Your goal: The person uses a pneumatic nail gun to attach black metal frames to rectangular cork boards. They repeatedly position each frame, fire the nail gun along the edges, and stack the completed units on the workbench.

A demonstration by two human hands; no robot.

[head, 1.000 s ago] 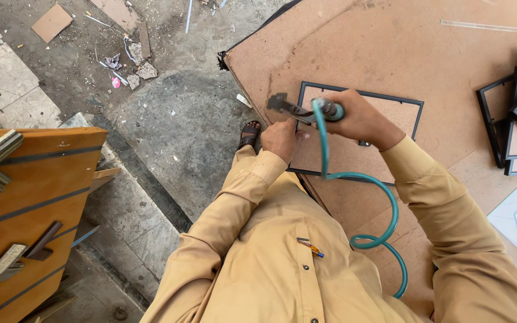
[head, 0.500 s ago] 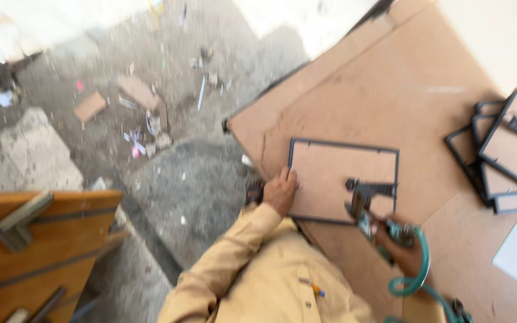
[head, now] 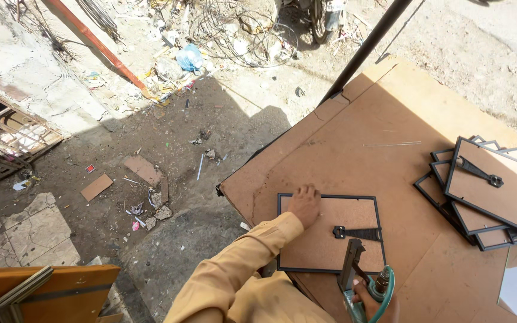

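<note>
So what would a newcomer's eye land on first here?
Probably the frame lying back-up on the brown board, with the left hand pressed flat on its upper left corner. Next, the right hand at the bottom edge gripping a stapler with a teal hose. A stack of frames sits to the right.

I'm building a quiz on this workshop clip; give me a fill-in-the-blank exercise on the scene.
1. The left hand lies flat on the back of the black-rimmed picture frame, near its top ____ corner.
2. The right hand holds a ____ stapling tool.
3. The stack of finished frames lies on the brown hardboard sheet to the person's ____.

Missing: left; teal-handled; right
</note>
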